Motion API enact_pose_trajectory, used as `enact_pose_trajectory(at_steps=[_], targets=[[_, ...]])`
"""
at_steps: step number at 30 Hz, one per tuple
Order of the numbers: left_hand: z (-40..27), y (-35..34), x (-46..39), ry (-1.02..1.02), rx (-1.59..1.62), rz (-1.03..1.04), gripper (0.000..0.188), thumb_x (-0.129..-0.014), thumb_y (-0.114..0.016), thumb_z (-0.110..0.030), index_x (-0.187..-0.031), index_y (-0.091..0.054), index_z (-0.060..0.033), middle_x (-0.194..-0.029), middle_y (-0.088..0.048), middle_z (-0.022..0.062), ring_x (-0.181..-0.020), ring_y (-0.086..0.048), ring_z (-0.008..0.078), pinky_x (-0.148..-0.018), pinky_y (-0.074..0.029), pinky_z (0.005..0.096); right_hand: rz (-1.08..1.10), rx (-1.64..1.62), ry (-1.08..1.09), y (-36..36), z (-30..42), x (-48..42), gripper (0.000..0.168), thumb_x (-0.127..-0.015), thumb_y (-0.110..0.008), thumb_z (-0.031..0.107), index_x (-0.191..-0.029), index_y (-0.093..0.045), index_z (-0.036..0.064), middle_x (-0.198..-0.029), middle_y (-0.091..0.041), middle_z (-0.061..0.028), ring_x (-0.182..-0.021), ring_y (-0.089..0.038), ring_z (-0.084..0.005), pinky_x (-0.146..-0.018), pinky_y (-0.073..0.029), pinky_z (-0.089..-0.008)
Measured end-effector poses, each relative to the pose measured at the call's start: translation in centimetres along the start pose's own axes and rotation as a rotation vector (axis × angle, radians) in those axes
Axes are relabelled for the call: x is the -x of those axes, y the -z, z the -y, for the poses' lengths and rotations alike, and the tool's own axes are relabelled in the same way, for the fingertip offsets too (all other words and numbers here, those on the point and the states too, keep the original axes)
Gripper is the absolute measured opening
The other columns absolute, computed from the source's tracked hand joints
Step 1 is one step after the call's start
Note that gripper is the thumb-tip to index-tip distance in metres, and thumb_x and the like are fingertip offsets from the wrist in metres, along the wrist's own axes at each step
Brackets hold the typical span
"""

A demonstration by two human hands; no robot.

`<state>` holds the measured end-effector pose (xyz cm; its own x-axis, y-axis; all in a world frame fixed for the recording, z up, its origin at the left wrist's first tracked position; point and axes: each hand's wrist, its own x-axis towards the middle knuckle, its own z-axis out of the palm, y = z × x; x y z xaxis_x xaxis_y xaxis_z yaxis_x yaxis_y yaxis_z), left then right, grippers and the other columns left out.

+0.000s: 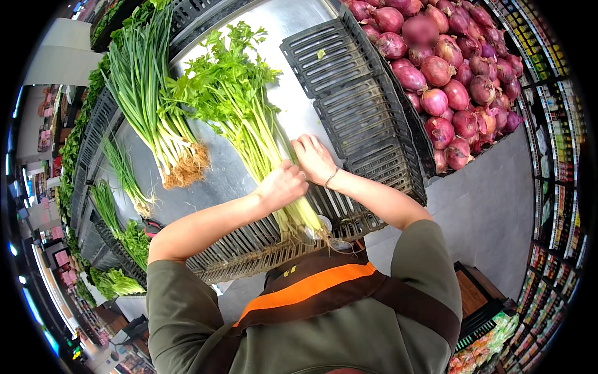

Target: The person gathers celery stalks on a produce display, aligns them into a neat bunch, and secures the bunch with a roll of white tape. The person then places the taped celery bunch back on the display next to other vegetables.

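Note:
A long bunch of leafy celery (238, 107) lies across the metal counter (289, 107), its rooted ends over the black slatted rack nearest my body. My left hand (284, 184) is closed around its pale stalks, low on the bunch. Against the right side of the stalks rests my right hand (314, 158), a bracelet at its wrist; its fingers are partly bent, and whether they grip a stalk cannot be told. To the left lies a large bunch of green onions (145, 103) with brown roots. A smaller bunch of green onions (126, 173) is lower left.
Black slatted plastic racks (369, 126) border the counter at the right and front. Beyond them is a heap of red onions (458, 93). More leafy greens (114, 280) sit at the lower left. Stocked shelves (551, 187) stand across the grey floor (495, 187) at the right.

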<state>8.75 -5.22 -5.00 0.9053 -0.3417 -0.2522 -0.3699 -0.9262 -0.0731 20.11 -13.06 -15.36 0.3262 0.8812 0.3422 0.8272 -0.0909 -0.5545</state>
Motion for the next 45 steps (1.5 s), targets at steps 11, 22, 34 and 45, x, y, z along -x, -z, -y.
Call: enact_pose_trajectory(at_steps=[11, 22, 34, 45], targets=[[-0.1, 0.3, -0.5, -0.025, -0.018, 0.056, 0.003, -0.071, -0.06, -0.015, -0.069, -0.062, -0.0142, -0.072, -0.058, 0.0005, -0.077, -0.058, 0.0146, -0.076, -0.043, 0.0307, -0.015, 0.102, 0.039, -1.1, -1.3, -0.7, 0.005, -0.073, -0.054, 0.008, -0.077, -0.057, 0.006, -0.075, -0.057, -0.0079, -0.078, -0.057, -0.0266, -0.068, -0.051, -0.0353], [-0.2, -2.2, -6.0, 0.058, 0.001, 0.273, 0.012, -0.079, -0.058, -0.017, -0.084, -0.069, -0.0164, -0.089, -0.062, 0.0027, -0.093, -0.057, 0.0175, -0.092, -0.04, 0.0364, -0.395, -0.155, -0.462, 7.2, -12.0, -15.3, 0.014, -0.076, -0.067, 0.015, -0.084, -0.062, 0.003, -0.083, -0.064, -0.0193, -0.081, -0.062, -0.0369, -0.072, -0.049, -0.0437], [-1.8, -2.2, 0.5, 0.219, 0.317, -0.242, 0.027, -0.081, -0.058, -0.015, -0.107, -0.065, -0.0118, -0.117, -0.054, 0.0096, -0.12, -0.044, 0.0298, -0.104, -0.034, 0.0487, -0.277, 0.196, -0.33, 5.1, -13.0, -18.0, 0.01, -0.075, -0.06, 0.005, -0.083, -0.058, -0.001, -0.086, -0.063, -0.0221, -0.083, -0.062, -0.0397, -0.075, -0.05, -0.0463], [-6.2, -0.2, 7.7, 0.91, 2.38, -1.364, 0.052, -0.098, -0.04, -0.039, -0.138, -0.031, -0.0066, -0.13, -0.047, 0.0125, -0.122, -0.047, 0.0278, -0.1, -0.041, 0.0424, 0.327, -1.087, -0.368, 6.2, 6.0, -6.1, 0.013, -0.074, -0.069, 0.002, -0.085, -0.062, 0.002, -0.087, -0.068, -0.007, -0.076, -0.064, -0.0139, -0.072, -0.052, -0.0283]])
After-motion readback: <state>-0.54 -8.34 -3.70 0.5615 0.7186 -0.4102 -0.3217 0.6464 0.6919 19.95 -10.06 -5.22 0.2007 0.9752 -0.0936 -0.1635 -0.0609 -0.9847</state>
